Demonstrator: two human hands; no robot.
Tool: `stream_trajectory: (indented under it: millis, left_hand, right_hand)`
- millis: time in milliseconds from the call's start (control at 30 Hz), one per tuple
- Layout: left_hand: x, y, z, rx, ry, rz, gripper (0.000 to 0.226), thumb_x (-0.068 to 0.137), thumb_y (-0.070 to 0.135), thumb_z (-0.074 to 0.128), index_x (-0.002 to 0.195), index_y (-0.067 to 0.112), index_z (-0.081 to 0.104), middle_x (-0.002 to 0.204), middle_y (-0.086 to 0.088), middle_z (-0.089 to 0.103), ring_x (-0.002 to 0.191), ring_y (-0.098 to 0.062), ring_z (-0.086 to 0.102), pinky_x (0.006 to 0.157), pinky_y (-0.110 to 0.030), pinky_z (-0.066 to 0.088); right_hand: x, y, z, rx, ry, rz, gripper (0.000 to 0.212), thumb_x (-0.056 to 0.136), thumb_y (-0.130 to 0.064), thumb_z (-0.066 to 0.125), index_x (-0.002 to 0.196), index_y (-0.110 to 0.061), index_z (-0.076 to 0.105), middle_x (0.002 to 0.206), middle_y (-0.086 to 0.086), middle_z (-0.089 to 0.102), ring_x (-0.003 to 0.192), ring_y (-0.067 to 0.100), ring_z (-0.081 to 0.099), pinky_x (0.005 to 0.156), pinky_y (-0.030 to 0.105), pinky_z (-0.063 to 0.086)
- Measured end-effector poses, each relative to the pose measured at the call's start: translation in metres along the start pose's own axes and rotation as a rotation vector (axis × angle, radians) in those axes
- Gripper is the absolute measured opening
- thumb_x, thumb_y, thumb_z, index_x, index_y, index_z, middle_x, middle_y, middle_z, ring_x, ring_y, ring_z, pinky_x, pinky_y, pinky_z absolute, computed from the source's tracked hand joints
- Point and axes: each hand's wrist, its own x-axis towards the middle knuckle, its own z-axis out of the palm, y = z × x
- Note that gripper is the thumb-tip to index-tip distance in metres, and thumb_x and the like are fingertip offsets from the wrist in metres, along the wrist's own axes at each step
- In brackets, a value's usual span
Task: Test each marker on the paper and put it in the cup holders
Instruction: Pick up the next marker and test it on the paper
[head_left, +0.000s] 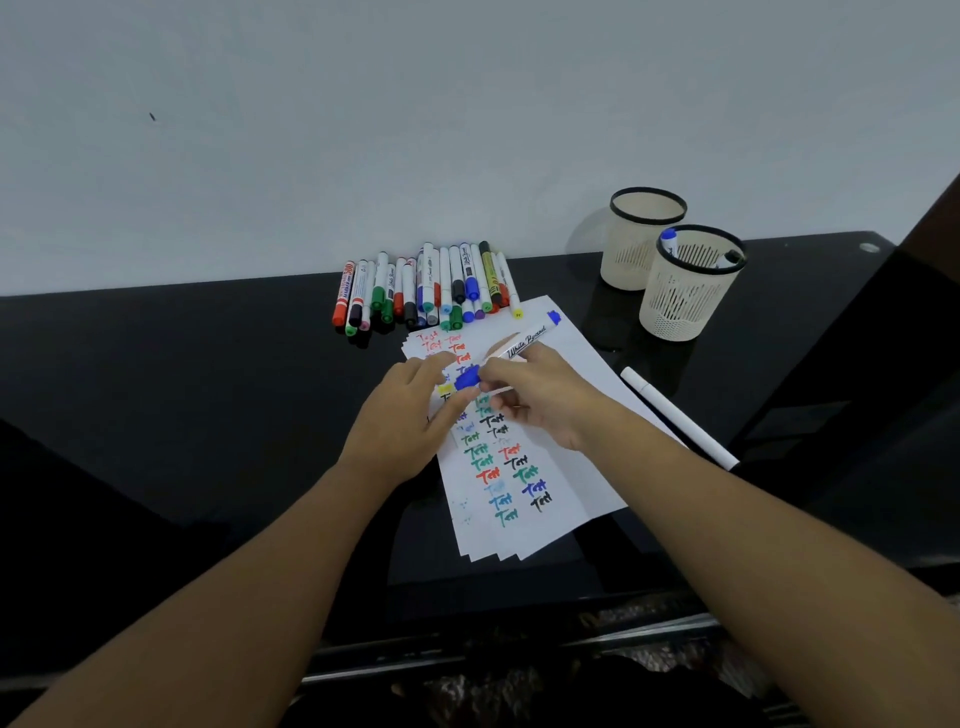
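While both hands (405, 415) (540, 400) pinch it, cylindrical white marker (524, 343) shows glossy blue cap (466, 378)

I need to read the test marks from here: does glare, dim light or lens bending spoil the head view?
Head view: dim, even light; paper marks stay legible near the bottom, hidden under both hands higher up. The glossy black table mirrors the cup holders without washing anything out. Wide-angle bending curves the table edge; the pile of markers looks slightly soft.

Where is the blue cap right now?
The blue cap is in the middle of the head view, over the paper, pinched by the left hand right at the marker held by the right hand.
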Motion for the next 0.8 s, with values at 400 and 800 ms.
stream_trajectory:
  millis: [400, 800]
  left_hand:
    - [0.001, 0.003, -0.001, 0.021, -0.043, -0.065, 0.044, 0.106, 0.044, 0.039, 0.142, 0.019, 0.048, 0.135, -0.002, 0.056, 0.117, -0.014, 0.051, 0.093, -0.027, 0.044]
    - [0.000, -0.006, 0.003, -0.009, 0.044, 0.049, 0.030, 0.100, 0.031, 0.059, 0.123, 0.012, 0.063, 0.115, -0.003, 0.062, 0.106, -0.015, 0.055, 0.092, -0.030, 0.047]
  right_hand:
    - [0.002, -0.001, -0.001, 0.129, 0.015, -0.041, 0.018, 0.100, -0.028, 0.068, 0.106, -0.011, 0.065, 0.074, 0.002, 0.065, 0.060, 0.012, 0.051, 0.061, 0.025, 0.046]
    - [0.015, 0.023, -0.016, -1.058, 0.401, -0.901, 0.061, 0.088, -0.050, 0.075, 0.141, -0.032, 0.053, 0.146, 0.006, 0.040, 0.137, 0.024, 0.034, 0.117, 0.047, 0.030]
